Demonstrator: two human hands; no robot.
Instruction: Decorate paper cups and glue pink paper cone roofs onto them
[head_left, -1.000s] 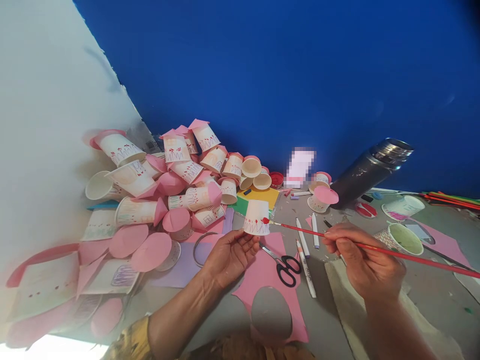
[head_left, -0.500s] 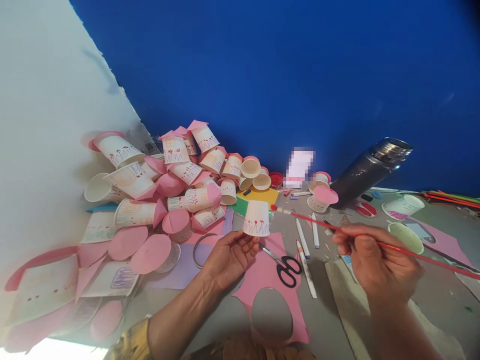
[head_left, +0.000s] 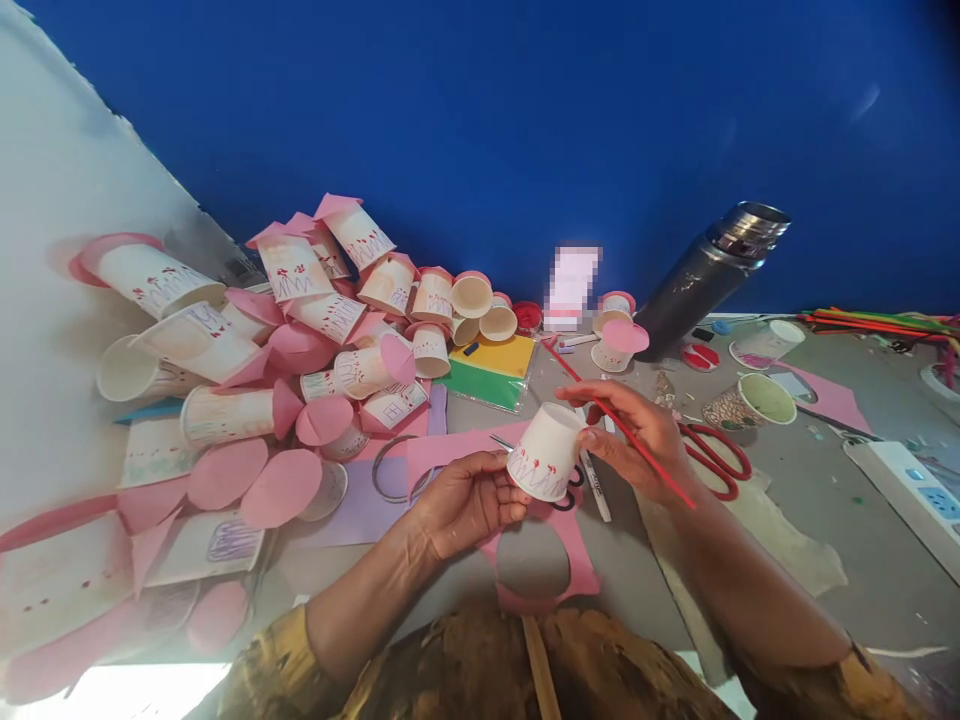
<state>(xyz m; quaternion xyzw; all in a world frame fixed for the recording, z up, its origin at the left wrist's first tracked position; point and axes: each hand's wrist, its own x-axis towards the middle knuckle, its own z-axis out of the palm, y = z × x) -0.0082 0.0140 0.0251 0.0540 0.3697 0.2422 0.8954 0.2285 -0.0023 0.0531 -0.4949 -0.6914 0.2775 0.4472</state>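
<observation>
From where I stand, the deep blue wall point(head_left: 450, 130) is the biggest thing, rising behind a dark flask point(head_left: 690, 290), and the grey tabletop point(head_left: 814, 475) spreads from the flask's foot towards the person. Left of the flask sprawls a heap of decorated cups point(head_left: 240, 415), many of them topped with pink paper. On the near side of the flask, over to its left, lies a pink sheet point(head_left: 583, 575) with a round hole in it.

Both hands meet nearer the person than the flask, a little to its left. The left hand point(head_left: 465, 505) has its fingers curled partway in, supporting the rim of a white paper cup point(head_left: 546, 450), which is upside down and tilted. The right hand point(head_left: 651, 425) has thumb and forefinger parted at the cup's upper end, with a red brush point(head_left: 637, 448) tucked across it, sloping up towards the flask's left (the bristles I can't make out from here). Smallest of all are the red marks point(head_left: 552, 468) on the cup.

The step in hand looks to me like steadying or turning the cup between both hands. The next move, I'd judge, calls for a light grip on thin paper and a brush tip clear of those marks
</observation>
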